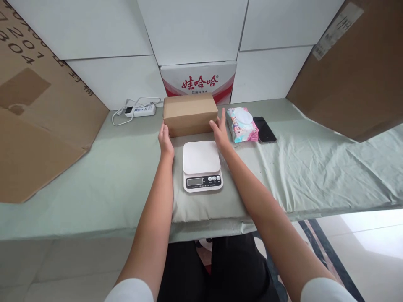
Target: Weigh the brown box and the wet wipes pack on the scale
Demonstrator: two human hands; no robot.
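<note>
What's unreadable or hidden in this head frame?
- Scale display: too small to read.
- Cardboard box: back and underside hidden by its own body; whether it is lifted or resting cannot be told.
- Left hand and right hand: palms pressed to the box ends, so the grip is not visible.
- Phone: screen dark.
- Large cardboard sheets: cut off by the left and right frame edges.

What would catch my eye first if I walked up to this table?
Most likely the brown cardboard box at the table's middle, with the left hand and right hand pressed against its two ends. Just in front of it sits a white kitchen scale on the pale green cloth. Behind the box stands a red-and-white carton with bold lettering.
</note>
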